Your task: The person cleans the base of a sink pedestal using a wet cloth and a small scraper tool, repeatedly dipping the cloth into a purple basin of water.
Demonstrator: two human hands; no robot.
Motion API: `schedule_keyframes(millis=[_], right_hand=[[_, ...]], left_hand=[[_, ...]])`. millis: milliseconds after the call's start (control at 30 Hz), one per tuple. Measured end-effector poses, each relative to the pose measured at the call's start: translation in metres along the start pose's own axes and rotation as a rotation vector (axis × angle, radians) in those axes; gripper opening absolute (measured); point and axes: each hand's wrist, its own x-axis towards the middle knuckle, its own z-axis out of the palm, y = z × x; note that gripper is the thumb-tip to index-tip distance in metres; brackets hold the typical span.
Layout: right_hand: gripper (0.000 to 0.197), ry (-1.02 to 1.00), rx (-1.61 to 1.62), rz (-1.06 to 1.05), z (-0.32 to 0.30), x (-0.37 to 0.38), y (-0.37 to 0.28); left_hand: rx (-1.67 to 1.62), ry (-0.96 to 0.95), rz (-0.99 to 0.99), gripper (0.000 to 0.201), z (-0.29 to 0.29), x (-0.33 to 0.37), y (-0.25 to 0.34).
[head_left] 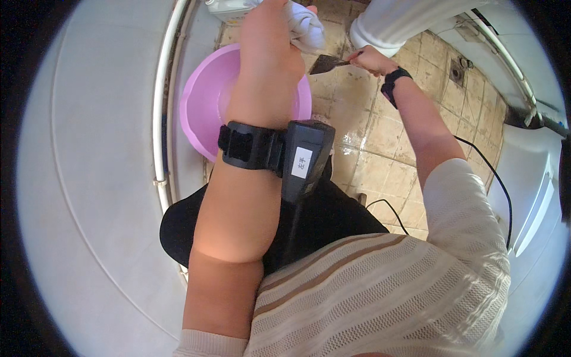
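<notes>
My left hand (266, 50) reaches to the top of the view, above a pink plastic basin (193, 107). It is closed around a bunched white cloth (307, 30), and its fingertips are partly hidden by the cloth and the frame edge. To the right, my right hand (372, 59) grips the handle of a scraper (325, 63) with a dark, flat, flared blade. The blade points left toward the cloth, over the tiled floor (377, 128). My left forearm hides part of the basin's inside.
A white pedestal (386, 30) stands just beyond my right hand. A white plastic jug (229, 9) is at the top left. A white pipe (160, 113) runs along the left wall. At right are a floor drain (457, 72) and a black cable (496, 172).
</notes>
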Motion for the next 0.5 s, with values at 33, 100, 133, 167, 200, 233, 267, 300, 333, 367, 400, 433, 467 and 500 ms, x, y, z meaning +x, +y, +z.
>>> schedule_keyframes(millis=[33, 100, 133, 167, 200, 233, 267, 300, 333, 367, 400, 433, 467, 500], right_hand=[[0.026, 0.0, -0.001, 0.002, 0.0, 0.0, -0.002], [0.024, -0.014, 0.056, -0.003, 0.005, 0.0, -0.009], [0.022, 0.057, 0.002, -0.077, 0.006, 0.004, -0.002], [0.022, 0.059, -0.003, -0.08, -0.007, 0.006, 0.0], [0.024, -0.01, -0.028, -0.019, -0.02, 0.004, 0.003], [0.026, -0.078, -0.053, 0.043, -0.028, 0.004, 0.006], [0.027, -0.051, -0.009, 0.111, -0.029, 0.003, 0.004], [0.027, -0.052, -0.009, 0.112, -0.025, 0.005, 0.002], [0.027, -0.031, -0.028, 0.027, -0.02, 0.009, 0.001], [0.027, -0.01, -0.047, -0.061, -0.014, 0.012, -0.003], [0.027, -0.017, 0.0, -0.042, -0.008, 0.014, -0.006], [0.027, -0.015, 0.001, -0.045, -0.004, 0.016, -0.011], [0.027, -0.025, 0.0, -0.016, 0.005, 0.017, -0.02], [0.027, -0.025, 0.008, 0.019, 0.011, 0.013, -0.03]], left_hand=[[0.012, 0.013, 0.004, 0.011, 0.004, -0.002, 0.0], [0.003, 0.009, 0.0, 0.012, -0.005, 0.0, 0.001], [-0.006, 0.002, -0.007, 0.012, -0.009, 0.001, 0.001], [-0.009, 0.001, -0.002, 0.012, -0.008, 0.002, 0.002], [-0.074, 0.046, -0.021, 0.013, -0.007, -0.001, 0.002], [-0.138, 0.091, -0.04, 0.013, -0.005, -0.002, 0.002], [-0.138, 0.092, -0.041, 0.013, -0.003, -0.001, 0.004], [-0.105, 0.142, -0.059, 0.013, -0.002, -0.001, 0.007], [-0.071, 0.191, -0.077, 0.014, -0.001, -0.001, 0.009], [-0.07, 0.19, -0.075, 0.014, -0.005, 0.001, 0.007], [-0.009, 0.02, -0.032, 0.014, -0.011, 0.002, 0.004], [0.053, -0.15, 0.01, 0.014, -0.015, 0.004, 0.001], [0.056, -0.137, 0.019, 0.014, -0.012, 0.003, 0.0], [0.04, -0.069, 0.001, 0.013, -0.006, 0.004, -0.001]])
